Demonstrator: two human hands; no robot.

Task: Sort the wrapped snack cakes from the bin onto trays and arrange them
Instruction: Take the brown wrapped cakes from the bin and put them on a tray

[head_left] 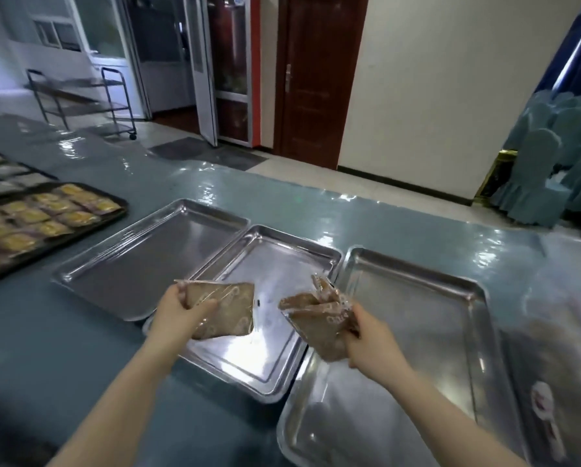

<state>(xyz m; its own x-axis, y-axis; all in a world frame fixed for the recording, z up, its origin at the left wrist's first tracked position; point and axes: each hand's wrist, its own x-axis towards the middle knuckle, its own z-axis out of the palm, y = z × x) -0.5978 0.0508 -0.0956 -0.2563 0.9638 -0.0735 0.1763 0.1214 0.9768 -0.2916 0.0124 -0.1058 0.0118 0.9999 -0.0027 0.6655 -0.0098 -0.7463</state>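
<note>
Cakes: brown snack cakes in clear wrappers, one bunch per hand, held above the steel trays
Left hand: grips left bunch over middle shiny steel tray; thumb on top
Right hand: grips right bunch at right steel tray's left rim

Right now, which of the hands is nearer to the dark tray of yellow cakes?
Left. The left hand is over the middle steel tray, closer to the dark tray; the right hand is farther right.

Left hand grips brown snack cake; right hand grips cake bundle over steel trays.
</note>
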